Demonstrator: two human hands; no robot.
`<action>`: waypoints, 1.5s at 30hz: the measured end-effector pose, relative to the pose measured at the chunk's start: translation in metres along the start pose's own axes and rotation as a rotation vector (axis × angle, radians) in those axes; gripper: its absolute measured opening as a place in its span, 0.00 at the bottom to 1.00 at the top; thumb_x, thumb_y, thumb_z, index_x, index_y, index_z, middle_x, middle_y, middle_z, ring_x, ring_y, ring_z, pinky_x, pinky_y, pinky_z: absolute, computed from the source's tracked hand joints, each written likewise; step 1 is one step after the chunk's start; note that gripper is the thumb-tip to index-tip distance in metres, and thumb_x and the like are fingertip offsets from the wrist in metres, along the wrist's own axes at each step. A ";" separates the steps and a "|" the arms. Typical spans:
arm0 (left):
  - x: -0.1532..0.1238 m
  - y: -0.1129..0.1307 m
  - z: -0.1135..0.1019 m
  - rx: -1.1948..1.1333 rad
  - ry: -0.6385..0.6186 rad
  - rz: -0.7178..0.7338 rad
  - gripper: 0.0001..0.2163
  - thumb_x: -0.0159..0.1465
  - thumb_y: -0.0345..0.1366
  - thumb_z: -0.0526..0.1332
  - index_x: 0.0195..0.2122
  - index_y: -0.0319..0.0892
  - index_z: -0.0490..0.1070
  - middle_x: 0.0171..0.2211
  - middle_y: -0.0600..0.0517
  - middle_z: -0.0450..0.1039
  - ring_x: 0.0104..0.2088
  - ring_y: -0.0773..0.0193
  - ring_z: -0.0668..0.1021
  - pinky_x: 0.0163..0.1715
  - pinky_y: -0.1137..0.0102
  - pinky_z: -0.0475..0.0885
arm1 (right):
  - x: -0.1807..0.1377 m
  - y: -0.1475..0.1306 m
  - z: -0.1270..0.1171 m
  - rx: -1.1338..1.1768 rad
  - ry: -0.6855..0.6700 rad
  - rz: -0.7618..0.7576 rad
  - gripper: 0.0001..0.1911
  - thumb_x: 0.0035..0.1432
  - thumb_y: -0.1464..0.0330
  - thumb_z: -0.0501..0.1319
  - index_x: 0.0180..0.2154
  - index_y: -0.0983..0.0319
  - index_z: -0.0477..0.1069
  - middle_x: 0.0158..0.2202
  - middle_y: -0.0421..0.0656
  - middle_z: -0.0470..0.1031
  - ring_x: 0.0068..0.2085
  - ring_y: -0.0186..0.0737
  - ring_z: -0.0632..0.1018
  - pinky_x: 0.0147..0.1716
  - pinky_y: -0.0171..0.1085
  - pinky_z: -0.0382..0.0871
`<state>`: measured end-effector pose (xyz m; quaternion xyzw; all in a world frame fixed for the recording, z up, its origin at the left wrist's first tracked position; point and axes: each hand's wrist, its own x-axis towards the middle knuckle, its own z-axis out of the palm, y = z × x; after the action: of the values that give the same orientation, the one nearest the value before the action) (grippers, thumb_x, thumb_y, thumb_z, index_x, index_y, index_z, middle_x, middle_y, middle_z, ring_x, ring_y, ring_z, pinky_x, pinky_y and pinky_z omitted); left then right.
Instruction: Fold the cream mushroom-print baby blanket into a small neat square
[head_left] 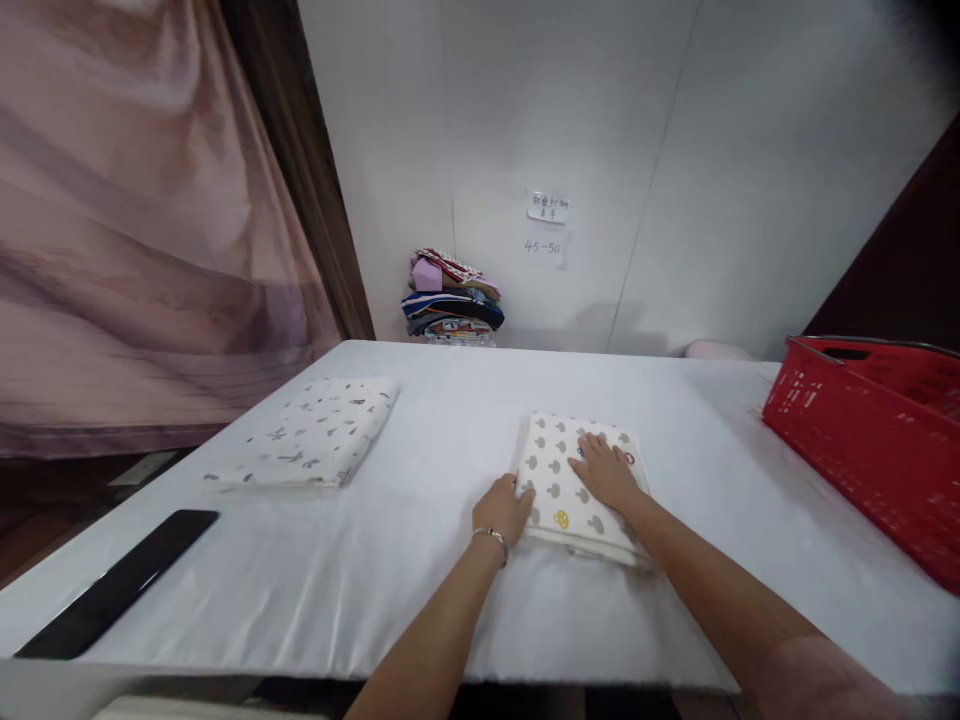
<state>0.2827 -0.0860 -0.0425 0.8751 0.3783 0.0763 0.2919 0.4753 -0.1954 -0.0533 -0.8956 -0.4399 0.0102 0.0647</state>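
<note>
A folded white cloth (559, 465) with grey mushroom-like prints and a few coloured ones lies on the white-covered table in front of me. My right hand (606, 472) rests flat on top of it, fingers spread. At the cloth's left edge is my left hand (504, 510), a bracelet on its wrist; its thumb lies over the edge and the fingers curl along the side, gripping it. Farther left lies a second folded white cloth (311, 435) with small dark prints, touched by neither hand.
A red plastic basket (862, 440) stands at the table's right side. Near the front left corner lies a flat black board (120, 580). Beyond the far edge, a stack of folded clothes (454, 300) sits against the wall. A pink curtain (150, 220) hangs at left.
</note>
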 end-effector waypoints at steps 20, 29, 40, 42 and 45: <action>0.012 0.002 -0.009 -0.119 -0.130 -0.077 0.24 0.57 0.49 0.54 0.51 0.41 0.64 0.48 0.44 0.71 0.47 0.55 0.73 0.44 0.67 0.66 | 0.027 0.027 0.003 -0.125 0.130 0.025 0.25 0.62 0.56 0.43 0.55 0.62 0.59 0.60 0.52 0.57 0.60 0.48 0.56 0.54 0.50 0.48; 0.030 0.005 0.003 -0.141 -0.188 -0.085 0.24 0.53 0.51 0.58 0.46 0.41 0.66 0.46 0.45 0.72 0.45 0.56 0.75 0.40 0.69 0.68 | 0.003 0.034 -0.014 -0.116 0.113 0.016 0.24 0.61 0.57 0.45 0.53 0.63 0.61 0.56 0.51 0.61 0.57 0.50 0.59 0.53 0.51 0.50; 0.108 -0.038 -0.063 0.036 0.016 -0.184 0.20 0.56 0.46 0.59 0.48 0.47 0.66 0.49 0.49 0.70 0.47 0.57 0.74 0.40 0.69 0.67 | -0.009 -0.005 -0.003 0.106 0.070 -0.171 0.24 0.63 0.57 0.44 0.55 0.59 0.61 0.61 0.49 0.57 0.62 0.48 0.55 0.58 0.50 0.46; 0.110 -0.048 -0.059 0.011 0.013 -0.192 0.20 0.56 0.48 0.58 0.48 0.46 0.66 0.49 0.49 0.71 0.47 0.58 0.73 0.42 0.69 0.67 | -0.011 -0.005 -0.002 0.141 0.058 -0.204 0.25 0.63 0.56 0.43 0.56 0.59 0.61 0.61 0.48 0.56 0.62 0.48 0.55 0.58 0.51 0.45; 0.100 -0.050 -0.054 0.047 0.136 -0.146 0.22 0.57 0.49 0.57 0.50 0.44 0.65 0.52 0.46 0.68 0.51 0.55 0.69 0.47 0.65 0.65 | -0.007 0.007 -0.006 0.243 0.036 -0.239 0.26 0.62 0.55 0.44 0.55 0.58 0.64 0.60 0.46 0.58 0.62 0.47 0.56 0.59 0.50 0.47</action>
<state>0.3028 0.0362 -0.0360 0.8447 0.4616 0.1050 0.2496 0.4771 -0.2060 -0.0487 -0.8225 -0.5378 0.0394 0.1810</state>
